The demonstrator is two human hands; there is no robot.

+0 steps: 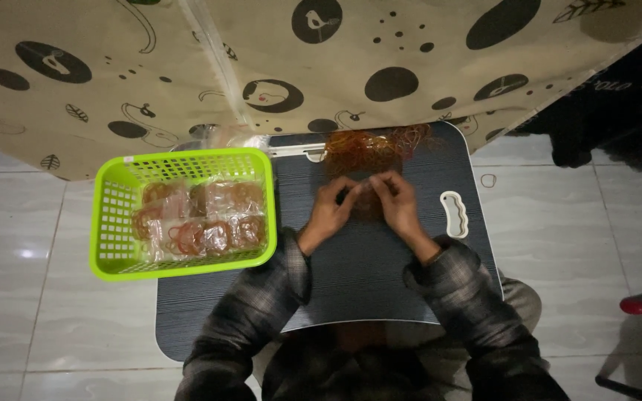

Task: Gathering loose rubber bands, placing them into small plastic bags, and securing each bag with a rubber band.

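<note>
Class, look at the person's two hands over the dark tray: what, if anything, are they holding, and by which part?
Both hands, left hand and right hand, meet over a small clear packet, pinched at its upper edge. Its contents are too blurred to tell.

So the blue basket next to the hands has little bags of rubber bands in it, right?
Not quite. The basket is bright green, not blue; the head view shows it. The rest holds: it sits beside the left hand and right hand on the dark lap table, with small clear bags of rubber bands inside.
</note>
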